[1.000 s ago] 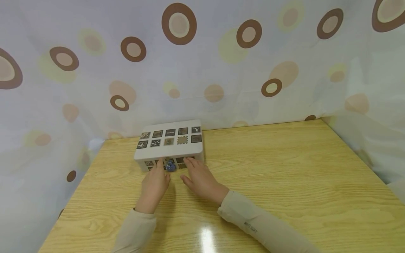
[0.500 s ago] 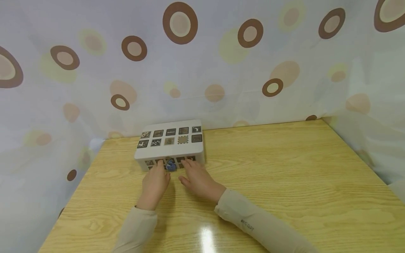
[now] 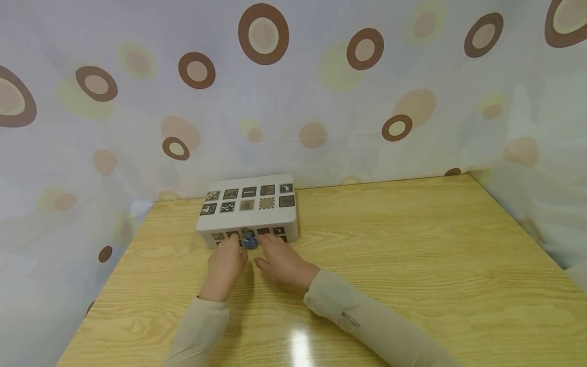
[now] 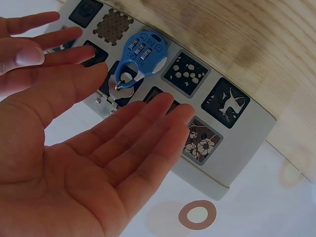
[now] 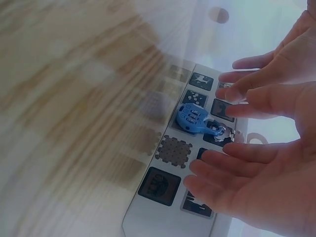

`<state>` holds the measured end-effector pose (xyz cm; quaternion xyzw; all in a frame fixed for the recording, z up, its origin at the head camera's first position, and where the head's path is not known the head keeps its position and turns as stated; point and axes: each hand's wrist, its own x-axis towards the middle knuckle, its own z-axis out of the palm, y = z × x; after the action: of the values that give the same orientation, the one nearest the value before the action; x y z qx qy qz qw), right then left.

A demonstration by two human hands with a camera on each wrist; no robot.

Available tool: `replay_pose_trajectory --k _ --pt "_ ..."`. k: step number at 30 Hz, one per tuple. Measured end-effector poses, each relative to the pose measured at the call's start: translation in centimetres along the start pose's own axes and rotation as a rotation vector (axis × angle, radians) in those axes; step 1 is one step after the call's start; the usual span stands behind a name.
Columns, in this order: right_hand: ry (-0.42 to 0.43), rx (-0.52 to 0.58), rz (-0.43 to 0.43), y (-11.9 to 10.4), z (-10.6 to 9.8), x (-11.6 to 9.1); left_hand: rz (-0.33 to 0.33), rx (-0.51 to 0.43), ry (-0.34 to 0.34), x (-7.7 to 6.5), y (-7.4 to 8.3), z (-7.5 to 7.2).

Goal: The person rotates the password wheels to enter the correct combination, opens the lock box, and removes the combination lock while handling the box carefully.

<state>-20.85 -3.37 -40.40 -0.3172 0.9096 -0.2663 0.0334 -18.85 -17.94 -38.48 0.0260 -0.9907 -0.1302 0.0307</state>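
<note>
A blue combination padlock [image 3: 249, 240] with number dials hangs by its shackle from the metal clasp [image 4: 112, 101] on the front of a white box [image 3: 243, 220] printed with small square pictures. To the left of the lock, my left hand [image 3: 225, 263] has its fingers extended close to the box front. On the other side, my right hand [image 3: 283, 261] also reaches out with straight fingers. Both palms show in the wrist views, and neither hand grips the padlock [image 5: 192, 118]. Whether any fingertips touch the box front, I cannot tell.
The box stands towards the back left of a wood-grain table [image 3: 390, 244]. Behind it and along both sides hangs a pale sheet [image 3: 284, 107] with brown, yellow and pink circles.
My right hand has shifted left along the box front, nearer to the padlock. My left hand has hardly moved. Box and lock stay where they were.
</note>
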Motion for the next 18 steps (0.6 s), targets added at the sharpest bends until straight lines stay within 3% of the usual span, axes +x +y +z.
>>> replay_pose_trajectory --k 7,18 --pt "-0.03 0.032 0.018 -0.3 0.0 0.5 -0.028 -0.025 -0.031 0.6 -0.2 0.0" --pt "-0.061 0.076 0.036 -0.3 0.0 1.3 -0.01 -0.024 -0.035 1.1 -0.2 0.4"
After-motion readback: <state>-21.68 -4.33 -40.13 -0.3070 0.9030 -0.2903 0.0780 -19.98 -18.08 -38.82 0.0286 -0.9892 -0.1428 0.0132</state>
